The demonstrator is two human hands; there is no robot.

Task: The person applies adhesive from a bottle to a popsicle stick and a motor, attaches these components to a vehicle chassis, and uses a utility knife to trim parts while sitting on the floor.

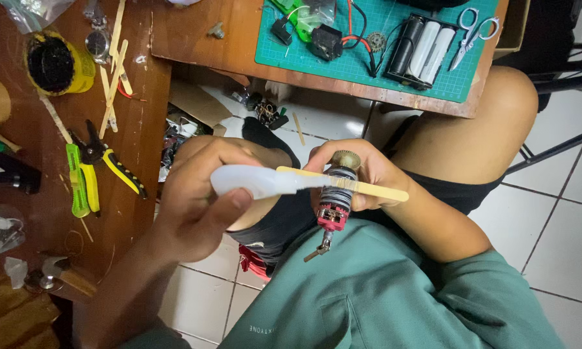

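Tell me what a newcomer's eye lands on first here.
At centre, the left hand presses a white glue tube to a wooden stick lying across a small motor in the right hand. Top right, a green cutting mat carries a battery holder and scissors.

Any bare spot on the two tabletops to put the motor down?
Bare wood shows on the upper table left of the green cutting mat, and on the left table below the pliers. The mat and the stick pile are crowded.

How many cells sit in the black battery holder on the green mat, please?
3: one black cell at left, then two white cells beside it in the holder. None looks hidden.
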